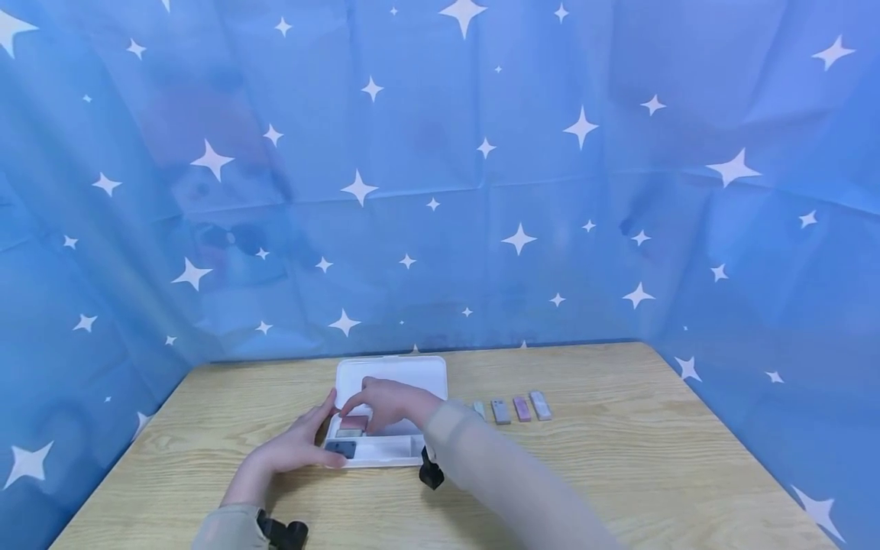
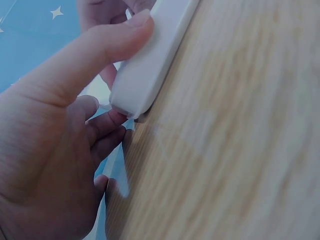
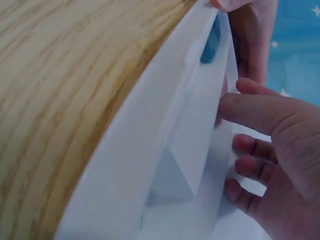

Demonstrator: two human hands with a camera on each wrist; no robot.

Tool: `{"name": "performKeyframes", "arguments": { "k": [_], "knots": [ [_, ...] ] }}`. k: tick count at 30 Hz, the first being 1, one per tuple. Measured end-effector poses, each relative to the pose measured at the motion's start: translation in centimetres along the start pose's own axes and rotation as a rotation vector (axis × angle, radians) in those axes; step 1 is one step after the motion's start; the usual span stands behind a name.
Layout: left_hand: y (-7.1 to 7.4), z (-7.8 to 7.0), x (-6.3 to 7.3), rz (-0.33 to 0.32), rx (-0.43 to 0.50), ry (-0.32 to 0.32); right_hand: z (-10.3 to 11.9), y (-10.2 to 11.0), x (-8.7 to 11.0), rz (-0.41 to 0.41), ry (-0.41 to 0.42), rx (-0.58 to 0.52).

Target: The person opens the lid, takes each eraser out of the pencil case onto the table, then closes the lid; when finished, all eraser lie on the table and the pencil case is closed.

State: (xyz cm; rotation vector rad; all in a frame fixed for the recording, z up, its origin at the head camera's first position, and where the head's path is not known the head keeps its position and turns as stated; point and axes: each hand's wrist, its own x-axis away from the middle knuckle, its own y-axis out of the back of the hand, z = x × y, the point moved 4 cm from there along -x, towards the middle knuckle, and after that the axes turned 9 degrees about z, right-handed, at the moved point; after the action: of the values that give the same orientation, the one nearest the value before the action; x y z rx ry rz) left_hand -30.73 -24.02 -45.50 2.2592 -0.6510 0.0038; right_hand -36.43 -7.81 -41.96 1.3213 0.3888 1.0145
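Observation:
An open white case (image 1: pixel 385 451) with a raised lid (image 1: pixel 419 373) lies on the table. My left hand (image 1: pixel 299 445) grips its left end, the thumb on the front wall and the fingers round the side, as the left wrist view shows too. My right hand (image 1: pixel 392 401) reaches into the case from the right. Its thumb and index finger pinch a small reddish-pink block (image 1: pixel 354 422); the fingertips are partly hidden in the right wrist view. A pale block edge (image 1: pixel 349 433) shows just in front of it. In the front compartment lies a dark grey-blue block (image 1: pixel 341 448), near my left thumb.
Right of the case, several small blocks stand in a row: a pale green one (image 1: pixel 479 410), partly behind my right sleeve, a grey one (image 1: pixel 500 412), a purple one (image 1: pixel 522 409) and a light lavender one (image 1: pixel 540 406). A blue star-printed curtain (image 1: pixel 440 206) hangs behind the wooden table (image 1: pixel 653 443).

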Motion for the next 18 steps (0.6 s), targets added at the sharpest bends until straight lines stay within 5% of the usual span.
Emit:
{"name": "performKeyframes", "arguments": {
  "k": [18],
  "knots": [
    [-0.06, 0.13, -0.16, 0.002, 0.0, 0.006, 0.28, -0.6, -0.23, -0.002, -0.046, 0.024]
  ]
}}
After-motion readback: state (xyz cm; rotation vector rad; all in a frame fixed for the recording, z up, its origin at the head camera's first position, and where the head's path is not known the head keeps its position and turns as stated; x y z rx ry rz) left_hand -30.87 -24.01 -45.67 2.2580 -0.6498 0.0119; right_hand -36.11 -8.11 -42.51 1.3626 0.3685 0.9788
